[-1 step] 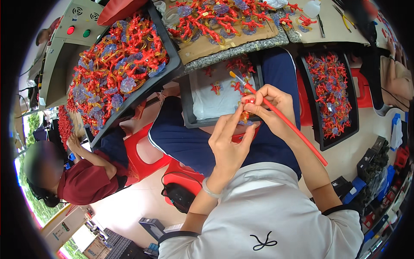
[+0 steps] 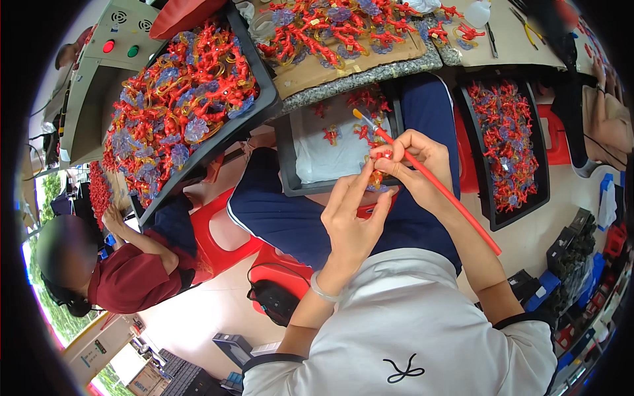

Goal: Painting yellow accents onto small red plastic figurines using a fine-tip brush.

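Note:
Over my lap, my left hand (image 2: 350,221) and my right hand (image 2: 426,170) meet at a small red, yellow and clear blue plastic figurine (image 2: 375,179), mostly hidden by my fingers. My left fingertips pinch it from the near left side. From the right, my right thumb and forefinger press on its red upper part. A paintbrush (image 2: 456,206) with a long red handle is also held in my right hand, bristles pointing up and left, away from the figurine. Just beyond lies a black tray (image 2: 285,165) lined with white sheeting, holding several similar figurines (image 2: 330,134).
A large black tray (image 2: 269,92) heaped with figurines stands at left. More lie on the cardboard-topped bench (image 2: 396,56) ahead, and another full tray (image 2: 489,204) is at right. Pliers (image 2: 530,34) lie far right. A co-worker in a dark red shirt (image 2: 135,277) sits at left.

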Demonstrator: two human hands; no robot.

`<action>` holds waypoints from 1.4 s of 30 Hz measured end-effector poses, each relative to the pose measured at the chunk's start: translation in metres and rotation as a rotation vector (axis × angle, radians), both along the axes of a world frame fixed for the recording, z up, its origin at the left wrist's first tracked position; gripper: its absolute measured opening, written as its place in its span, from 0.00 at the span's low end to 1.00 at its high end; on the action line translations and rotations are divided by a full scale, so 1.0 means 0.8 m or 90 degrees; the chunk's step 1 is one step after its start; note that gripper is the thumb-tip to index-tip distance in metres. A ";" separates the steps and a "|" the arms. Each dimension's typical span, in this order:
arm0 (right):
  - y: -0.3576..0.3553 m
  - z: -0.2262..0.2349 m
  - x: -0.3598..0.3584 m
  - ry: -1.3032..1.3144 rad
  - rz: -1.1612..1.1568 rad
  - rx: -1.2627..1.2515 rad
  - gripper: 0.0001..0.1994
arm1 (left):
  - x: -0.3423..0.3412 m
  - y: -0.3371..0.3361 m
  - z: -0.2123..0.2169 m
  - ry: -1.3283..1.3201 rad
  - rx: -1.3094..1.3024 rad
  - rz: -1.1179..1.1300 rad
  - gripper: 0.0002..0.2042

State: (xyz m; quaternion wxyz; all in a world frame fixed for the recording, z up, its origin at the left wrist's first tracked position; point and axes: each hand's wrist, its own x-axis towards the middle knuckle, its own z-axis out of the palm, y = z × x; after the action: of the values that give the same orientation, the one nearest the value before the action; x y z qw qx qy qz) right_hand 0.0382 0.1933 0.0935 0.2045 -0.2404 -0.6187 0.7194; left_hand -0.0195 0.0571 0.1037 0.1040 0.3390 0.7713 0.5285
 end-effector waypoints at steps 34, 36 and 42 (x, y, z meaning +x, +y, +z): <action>0.150 0.037 0.206 -0.033 -0.576 0.394 0.08 | -0.143 -0.002 -0.255 0.349 -0.243 -0.093 0.25; 0.139 0.025 0.210 -0.027 -0.589 0.321 0.08 | -0.139 0.031 -0.276 0.210 -0.297 -0.077 0.23; 0.067 0.007 0.117 0.011 -0.381 0.033 0.08 | -0.175 0.072 -0.336 0.139 -0.256 0.105 0.18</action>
State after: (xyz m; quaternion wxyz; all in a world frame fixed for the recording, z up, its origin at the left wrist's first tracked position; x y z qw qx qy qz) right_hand 0.1321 0.2469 0.0992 0.4190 -0.4006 -0.5366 0.6132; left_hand -0.1592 0.1149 -0.1651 0.0419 0.3021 0.8928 0.3316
